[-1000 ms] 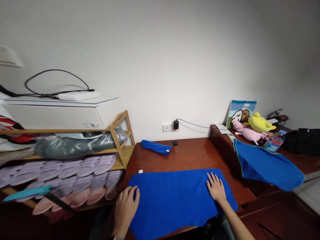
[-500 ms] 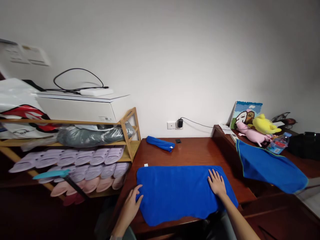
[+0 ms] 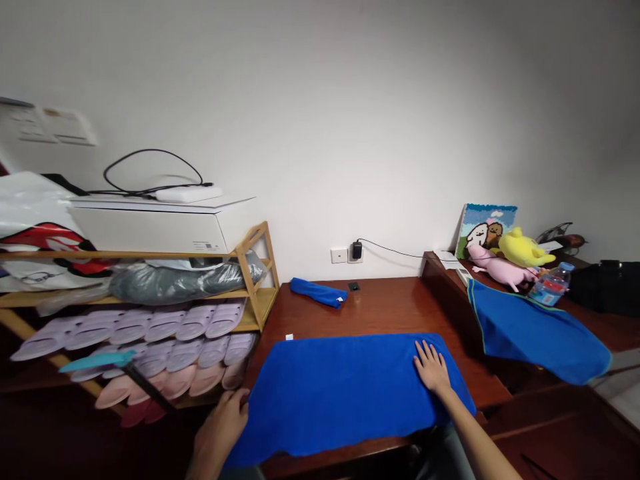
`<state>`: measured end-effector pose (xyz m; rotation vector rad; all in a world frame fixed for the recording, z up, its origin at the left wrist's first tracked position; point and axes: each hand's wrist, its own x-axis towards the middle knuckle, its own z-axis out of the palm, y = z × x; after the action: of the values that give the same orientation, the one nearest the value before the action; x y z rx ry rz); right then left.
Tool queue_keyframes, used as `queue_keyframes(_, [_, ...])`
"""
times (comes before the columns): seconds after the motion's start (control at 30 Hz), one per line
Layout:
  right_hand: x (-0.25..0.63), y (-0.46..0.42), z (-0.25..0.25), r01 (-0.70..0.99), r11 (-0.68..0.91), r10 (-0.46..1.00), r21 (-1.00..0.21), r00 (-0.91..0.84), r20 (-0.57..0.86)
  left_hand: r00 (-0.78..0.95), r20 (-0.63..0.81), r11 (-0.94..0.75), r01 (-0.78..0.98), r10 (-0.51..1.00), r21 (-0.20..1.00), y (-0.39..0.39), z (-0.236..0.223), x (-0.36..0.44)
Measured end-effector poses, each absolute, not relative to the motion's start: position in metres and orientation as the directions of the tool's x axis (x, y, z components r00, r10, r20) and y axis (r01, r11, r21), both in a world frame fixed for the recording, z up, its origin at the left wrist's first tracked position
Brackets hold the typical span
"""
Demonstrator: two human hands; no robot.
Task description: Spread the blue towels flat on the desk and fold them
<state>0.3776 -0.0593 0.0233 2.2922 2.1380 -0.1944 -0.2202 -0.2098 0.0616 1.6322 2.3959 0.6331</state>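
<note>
A blue towel (image 3: 340, 393) lies spread over the front of the wooden desk, its near edge hanging at the desk's front. My right hand (image 3: 432, 368) rests flat on the towel's right part, fingers spread. At the towel's left edge, my left hand (image 3: 225, 420) has its fingers closed on the cloth; its fingertips are partly hidden. Farther back on the desk sits a rolled blue towel (image 3: 319, 292) with a small white tag.
A wooden rack (image 3: 257, 293) with slippers (image 3: 150, 327) and a white box (image 3: 150, 227) stands left. On the right surface are a blue cloth (image 3: 535, 333), a pink plush (image 3: 500, 270), a yellow plush (image 3: 523, 247) and a bottle (image 3: 553, 283). A black plug (image 3: 357, 250) sits in the wall socket.
My left hand has moved left and toward me, drawing the towel's left edge outward with it. My right hand stays flat on the towel. The view has shifted slightly.
</note>
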Motion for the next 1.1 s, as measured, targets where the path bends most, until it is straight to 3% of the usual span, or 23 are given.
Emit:
queue_keyframes(0.13, [0.365,-0.054,0.04,0.991,-0.036,0.997,-0.131,0.027,-0.07,-0.172,0.282,0.066,0.935,0.944,0.349,-0.179,0.063,-0.183])
queue_keyframes(0.3, [0.344,-0.042,0.044,0.987,-0.047,0.993,-0.151,0.03,-0.112,-0.014,0.186,-0.036,0.964,0.982,0.263,-0.111,0.054,-0.149])
queue_keyframes(0.6, [0.341,0.001,0.045,0.991,0.017,0.992,-0.13,-0.033,-0.118,-0.198,0.205,0.165,0.972,0.959,0.166,-0.08,0.025,-0.163])
queue_keyframes(0.77, [0.341,-0.004,0.035,0.989,-0.021,0.997,-0.143,0.01,-0.081,-0.155,0.261,0.122,0.983,0.953,0.139,-0.083,0.03,-0.166])
queue_keyframes(1.0, [0.341,-0.015,0.045,0.969,-0.239,0.968,-0.059,0.233,-0.094,-0.193,0.24,0.144,0.967,0.951,0.209,-0.075,0.014,-0.176])
queue_keyframes(1.1, [0.274,-0.018,0.062,0.996,-0.015,1.0,-0.09,0.015,0.007,-0.199,0.258,0.137,0.961,0.945,0.24,-0.074,0.009,-0.176])
